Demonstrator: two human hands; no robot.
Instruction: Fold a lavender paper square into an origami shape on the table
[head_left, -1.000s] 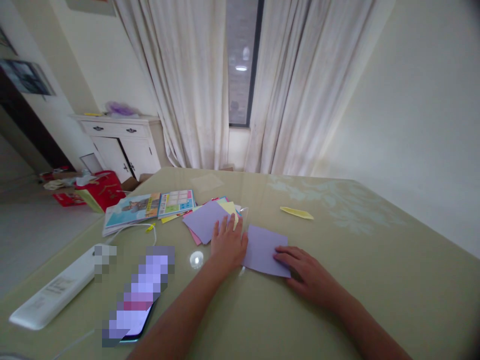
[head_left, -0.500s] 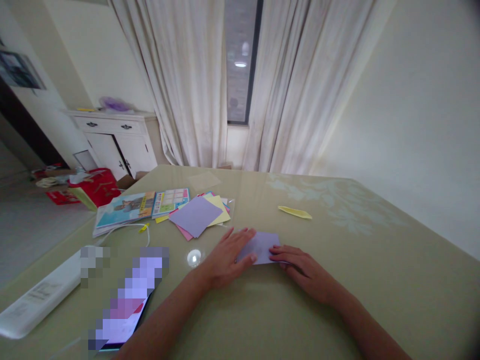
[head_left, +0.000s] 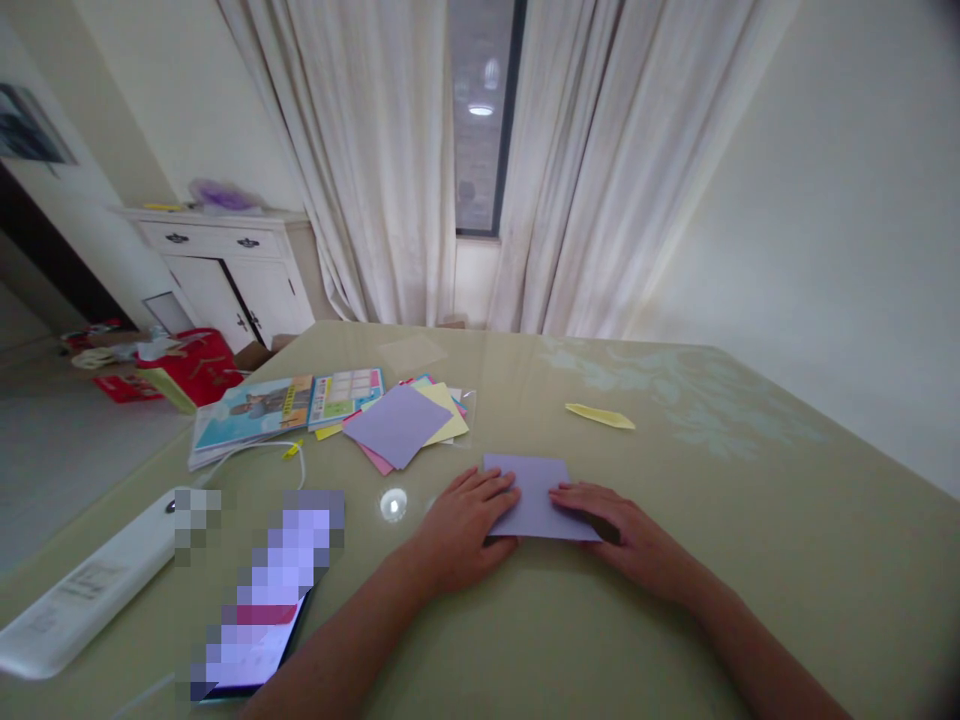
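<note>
A sheet of purple paper (head_left: 534, 500) lies on the table in front of me, between my hands. My left hand (head_left: 472, 520) holds its left side, fingers resting on top and thumb at the near edge. My right hand (head_left: 615, 525) grips the right side, fingertips on the surface and thumb by the near right corner. The underside of the paper is hidden, so I cannot tell how its layers lie. Farther back on the right rests a narrow, folded yellow paper piece (head_left: 600, 416), apart from both hands.
A fanned pile of coloured paper sheets (head_left: 397, 425) lies left of centre, beside booklets (head_left: 255, 410). Nearer, on the left, are a lit phone (head_left: 262, 610) and a white power strip (head_left: 90, 590) with a cable. Curtains (head_left: 375, 170) hang behind the table (head_left: 750, 540).
Both hands have shifted on the purple paper, my left thumb from its top to the near edge. More of the sheet shows now. The camera view has tilted slightly.
</note>
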